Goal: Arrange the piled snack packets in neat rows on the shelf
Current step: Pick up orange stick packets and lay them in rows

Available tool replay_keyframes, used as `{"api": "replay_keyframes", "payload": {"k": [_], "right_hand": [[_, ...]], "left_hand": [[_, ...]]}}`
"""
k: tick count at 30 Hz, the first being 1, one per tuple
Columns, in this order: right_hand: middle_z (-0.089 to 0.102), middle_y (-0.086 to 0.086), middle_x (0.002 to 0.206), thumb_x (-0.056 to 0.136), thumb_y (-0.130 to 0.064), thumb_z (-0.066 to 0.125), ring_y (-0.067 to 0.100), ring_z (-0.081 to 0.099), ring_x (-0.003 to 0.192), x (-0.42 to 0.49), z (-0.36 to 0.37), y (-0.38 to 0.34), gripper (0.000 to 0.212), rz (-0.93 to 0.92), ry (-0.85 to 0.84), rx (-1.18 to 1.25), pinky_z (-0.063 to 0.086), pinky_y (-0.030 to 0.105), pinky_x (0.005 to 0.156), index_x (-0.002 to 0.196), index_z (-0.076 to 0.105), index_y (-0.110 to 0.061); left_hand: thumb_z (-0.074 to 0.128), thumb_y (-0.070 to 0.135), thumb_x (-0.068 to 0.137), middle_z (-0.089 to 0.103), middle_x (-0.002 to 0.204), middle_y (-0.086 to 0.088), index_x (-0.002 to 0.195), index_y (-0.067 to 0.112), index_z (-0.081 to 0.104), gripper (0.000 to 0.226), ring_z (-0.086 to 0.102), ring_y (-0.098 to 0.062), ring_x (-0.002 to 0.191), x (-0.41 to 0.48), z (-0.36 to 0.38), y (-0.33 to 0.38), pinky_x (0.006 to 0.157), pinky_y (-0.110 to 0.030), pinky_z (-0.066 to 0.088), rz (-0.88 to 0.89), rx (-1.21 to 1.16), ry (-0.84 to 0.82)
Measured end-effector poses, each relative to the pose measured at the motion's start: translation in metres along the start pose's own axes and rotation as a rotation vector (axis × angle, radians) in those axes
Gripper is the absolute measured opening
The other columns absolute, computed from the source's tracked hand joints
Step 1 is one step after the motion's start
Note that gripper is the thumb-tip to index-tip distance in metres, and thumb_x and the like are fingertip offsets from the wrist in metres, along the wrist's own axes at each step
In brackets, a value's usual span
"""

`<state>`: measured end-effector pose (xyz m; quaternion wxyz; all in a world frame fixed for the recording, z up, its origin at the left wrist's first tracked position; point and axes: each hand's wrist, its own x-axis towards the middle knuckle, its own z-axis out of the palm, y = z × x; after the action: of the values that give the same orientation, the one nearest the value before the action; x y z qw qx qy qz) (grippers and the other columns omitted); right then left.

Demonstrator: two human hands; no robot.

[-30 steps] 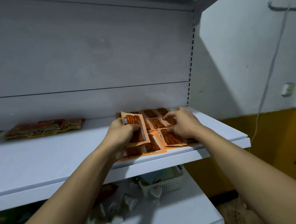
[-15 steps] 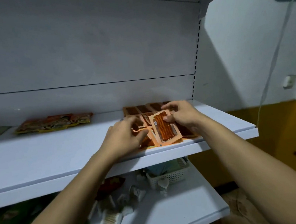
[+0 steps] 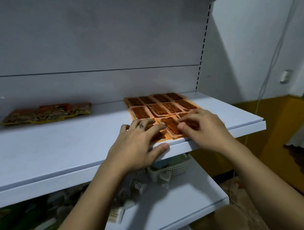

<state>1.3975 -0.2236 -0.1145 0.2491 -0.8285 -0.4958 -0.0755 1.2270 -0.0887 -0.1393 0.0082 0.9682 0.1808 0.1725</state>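
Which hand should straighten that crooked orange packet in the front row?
Probably the right hand. Its fingertips already touch the tilted packet at the shelf front edge, while the left hand lies flat over the packets beside it.

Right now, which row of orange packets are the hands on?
The front row, nearest the shelf edge: left hand and right hand cover it; both rows behind lie uncovered.

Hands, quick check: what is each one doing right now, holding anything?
Left hand: open, fingers spread flat on the front-row snack packets, gripping nothing.
Right hand: open, fingertips pressing the same front row, gripping nothing.
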Motion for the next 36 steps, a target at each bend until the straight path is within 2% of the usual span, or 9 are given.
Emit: {"api": "replay_keyframes", "payload": {"k": [3,7,11,14,18,22,27,32,36], "right_hand": [[0.052,-0.009,0.140,0.094,-0.061,0.045,0.015,0.037,0.134,-0.017,0.015,0.002,0.048,-0.059,-0.080,-0.140,0.022,0.039,0.112,0.135,0.056,-0.037],[0.047,-0.002,0.144,0.089,-0.068,0.024,0.017,0.032,0.136,-0.017,0.024,0.001,0.068,-0.051,-0.037,-0.169,0.021,0.041,0.115,0.140,0.051,-0.033],[0.044,0.000,0.146,0.087,-0.073,0.017,0.020,0.029,0.139,-0.017,0.028,0.006,0.075,-0.083,-0.011,-0.155,0.023,0.044,0.116,0.142,0.050,-0.033],[0.048,0.003,0.143,0.088,-0.070,0.021,0.022,0.035,0.136,-0.013,0.026,0.000,0.072,-0.147,0.052,-0.123,0.025,0.047,0.114,0.138,0.054,-0.030],[0.049,0.004,0.144,0.090,-0.068,0.031,0.026,0.038,0.136,0.006,0.017,-0.027,0.065,-0.233,0.093,-0.049,0.027,0.048,0.114,0.135,0.057,-0.029],[0.034,0.002,0.156,0.090,-0.070,0.027,0.022,0.023,0.145,0.030,0.017,-0.071,0.068,-0.373,-0.014,-0.069,0.013,0.045,0.120,0.145,0.044,-0.034],[0.021,0.005,0.163,0.093,-0.070,0.032,0.024,0.014,0.149,0.045,0.036,-0.155,0.070,-0.591,-0.173,-0.066,0.010,0.048,0.121,0.152,0.029,-0.035],[0.022,0.003,0.162,0.093,-0.067,0.040,0.023,0.016,0.149,0.034,0.059,-0.255,0.069,-0.777,-0.276,-0.005,0.009,0.049,0.121,0.152,0.031,-0.033],[0.027,0.002,0.160,0.092,-0.068,0.042,0.025,0.023,0.146,0.013,0.079,-0.344,0.070,-0.890,-0.310,-0.009,0.015,0.049,0.120,0.152,0.032,-0.033]], "left_hand": [[0.033,0.071,0.093,0.039,0.149,0.012,0.141,0.043,0.040,0.057,0.032,-0.014,0.136,-0.001,0.001,0.000,0.105,-0.040,0.032,0.053,0.024,-0.012],[0.039,0.068,0.094,0.043,0.148,0.016,0.142,0.043,0.041,0.055,0.035,-0.010,0.135,-0.002,-0.001,0.000,0.105,-0.037,0.033,0.059,-0.024,-0.008],[0.042,0.068,0.093,0.041,0.151,0.015,0.144,0.042,0.040,0.057,0.035,-0.010,0.137,-0.003,-0.001,0.003,0.108,-0.035,0.032,0.027,-0.028,-0.005],[0.040,0.070,0.089,0.048,0.147,0.012,0.141,0.037,0.047,0.062,0.044,-0.013,0.133,-0.003,-0.003,0.005,0.108,-0.037,0.038,-0.037,-0.124,0.044],[0.042,0.062,0.090,0.059,0.136,0.006,0.134,0.030,0.056,0.056,0.052,-0.018,0.125,-0.009,-0.010,-0.008,0.103,-0.040,0.043,-0.218,-0.223,0.160],[0.034,0.069,0.088,0.055,0.143,0.007,0.138,0.030,0.054,0.066,0.046,-0.018,0.133,-0.046,-0.031,-0.035,0.111,-0.037,0.033,-0.439,0.000,0.152],[0.026,0.074,0.086,0.048,0.150,0.006,0.145,0.030,0.048,0.077,0.041,-0.018,0.138,-0.127,-0.080,-0.072,0.116,-0.042,0.028,-0.702,0.277,0.025],[0.032,0.074,0.091,0.043,0.154,0.004,0.150,0.029,0.041,0.074,0.034,-0.018,0.144,-0.222,-0.127,-0.105,0.118,-0.045,0.025,-0.913,0.388,0.037],[0.024,0.080,0.085,0.042,0.155,0.005,0.150,0.031,0.040,0.083,0.032,-0.018,0.145,-0.303,-0.160,-0.131,0.118,-0.046,0.025,-1.052,0.409,0.071]]}}
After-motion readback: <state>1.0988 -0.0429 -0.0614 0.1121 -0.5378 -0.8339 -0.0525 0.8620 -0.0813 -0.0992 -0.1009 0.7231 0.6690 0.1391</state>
